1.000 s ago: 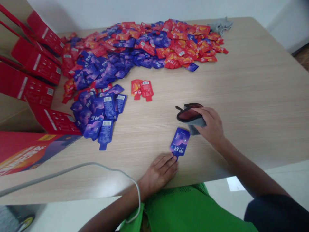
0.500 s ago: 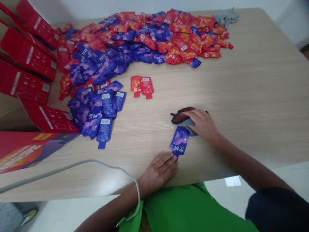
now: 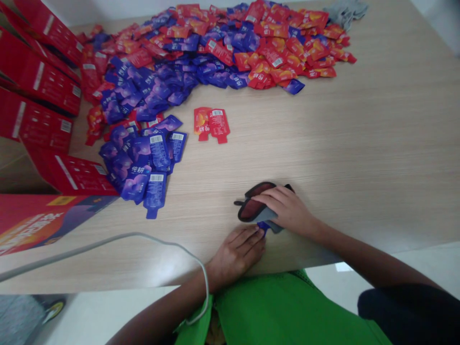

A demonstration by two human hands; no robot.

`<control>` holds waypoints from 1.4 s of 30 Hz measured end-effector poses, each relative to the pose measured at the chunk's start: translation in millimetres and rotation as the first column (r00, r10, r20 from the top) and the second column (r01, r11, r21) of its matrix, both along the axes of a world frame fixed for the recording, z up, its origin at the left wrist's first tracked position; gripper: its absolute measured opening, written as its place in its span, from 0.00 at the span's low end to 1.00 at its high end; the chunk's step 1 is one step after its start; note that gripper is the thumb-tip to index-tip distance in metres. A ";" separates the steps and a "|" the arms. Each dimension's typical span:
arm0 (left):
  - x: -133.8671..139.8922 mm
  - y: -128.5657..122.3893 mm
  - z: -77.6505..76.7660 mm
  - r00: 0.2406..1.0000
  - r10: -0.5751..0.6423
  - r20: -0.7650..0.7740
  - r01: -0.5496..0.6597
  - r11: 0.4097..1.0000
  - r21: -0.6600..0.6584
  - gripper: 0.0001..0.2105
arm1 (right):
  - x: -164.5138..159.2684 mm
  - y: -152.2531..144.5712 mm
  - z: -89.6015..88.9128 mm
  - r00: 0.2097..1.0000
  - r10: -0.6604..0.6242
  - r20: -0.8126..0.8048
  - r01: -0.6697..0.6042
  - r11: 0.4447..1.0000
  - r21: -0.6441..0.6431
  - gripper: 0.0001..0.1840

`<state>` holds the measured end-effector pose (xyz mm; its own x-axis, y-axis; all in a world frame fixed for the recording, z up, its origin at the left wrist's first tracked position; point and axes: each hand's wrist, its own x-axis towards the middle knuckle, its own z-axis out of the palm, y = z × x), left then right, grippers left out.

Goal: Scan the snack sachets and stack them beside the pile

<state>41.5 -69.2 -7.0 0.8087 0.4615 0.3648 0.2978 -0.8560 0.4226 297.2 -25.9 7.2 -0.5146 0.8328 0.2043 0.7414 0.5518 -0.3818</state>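
My left hand (image 3: 239, 251) rests low on the table, fingers together and bent, holding down the narrow end of a blue-purple sachet (image 3: 263, 226). Only a small piece of that sachet shows; the rest is covered. My right hand (image 3: 287, 209) is closed on a soft grey pad with black edging and dark red lining (image 3: 253, 209), pressed over the sachet just above my left fingertips. What exactly the pad is, I cannot make out. Two flat red sachets (image 3: 211, 124) lie side by side farther up. To the left is a small heap of blue-purple sachets (image 3: 138, 165).
A long pile of red and blue sachets (image 3: 215, 52) spreads across the back. Open red boxes (image 3: 46, 86) line the left side, with a larger printed box (image 3: 43, 220) below. A grey cable (image 3: 136, 235) crosses the lower left. Grey cloth (image 3: 347, 12) lies at the back right.
My right hand has moved the grey pad down and left, over the blue-purple sachet that lay in full view before. The left hand stays in place. The view has shifted slightly.
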 end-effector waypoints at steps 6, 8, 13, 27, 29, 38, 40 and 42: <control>0.8 0.6 0.4 1.000 0.005 0.003 -0.005 1.000 0.019 0.11 | 48.5 55.3 9.5 0.970 -0.212 0.123 0.206 0.977 0.059 0.29; 0.8 0.4 1.2 1.000 0.013 0.009 -0.014 1.000 0.020 0.11 | 54.2 62.1 21.5 0.948 -0.309 0.069 0.299 0.946 0.123 0.30; 0.3 -0.3 0.7 1.000 -0.001 0.003 0.001 1.000 0.018 0.12 | 26.2 25.2 46.0 0.948 -0.285 -0.139 0.302 0.945 0.124 0.29; 2.7 -0.2 1.0 1.000 0.007 0.009 -0.007 1.000 0.026 0.14 | 12.8 18.0 5.2 0.996 -0.086 0.017 0.086 0.996 -0.012 0.25; 3.0 0.3 2.3 1.000 0.007 -0.008 -0.007 1.000 0.027 0.14 | 23.0 32.0 5.4 0.991 -0.118 0.061 0.118 0.993 0.004 0.27; 1.0 -1.1 3.3 1.000 0.019 0.000 -0.019 1.000 0.008 0.12 | 58.8 56.6 30.4 0.914 -0.397 -0.086 0.406 0.895 0.185 0.27; 3.2 2.7 8.5 1.000 0.029 -0.003 -0.029 1.000 0.008 0.12 | 69.2 49.2 36.8 0.832 -0.515 -0.207 0.550 0.812 0.194 0.25; 8.9 8.5 14.2 0.998 0.063 -0.011 -0.063 0.998 0.008 0.13 | 83.0 39.4 35.2 0.710 -0.631 -0.312 0.695 0.700 0.164 0.26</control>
